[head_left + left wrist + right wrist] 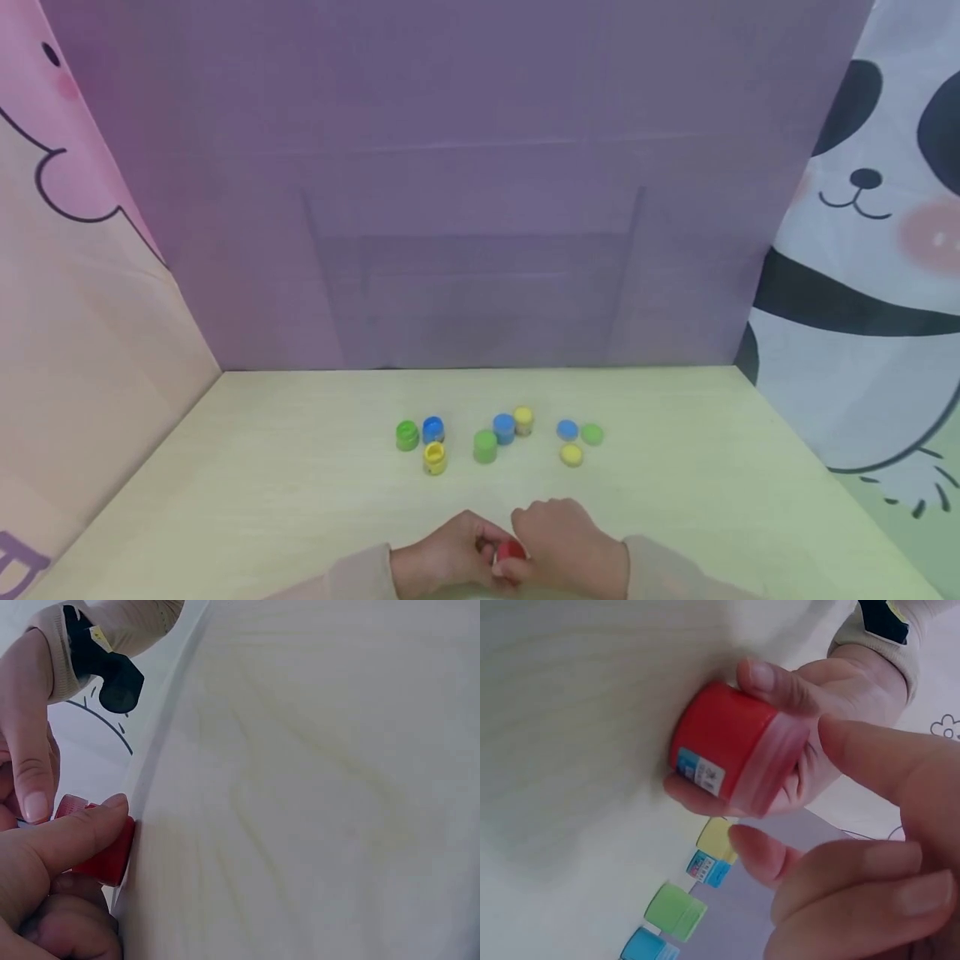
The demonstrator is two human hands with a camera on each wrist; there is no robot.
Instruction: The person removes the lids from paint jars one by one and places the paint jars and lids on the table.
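L hand (456, 550) grips red jar (721, 739); R hand (572, 540) half-curled near lid (771, 766), hold unclear; jar may slip if L grip too weak.

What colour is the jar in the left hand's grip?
The jar is red; the right wrist view shows it best.

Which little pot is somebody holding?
The red pot: the left hand grips it. It's the only red one; the other pots stand on the table.
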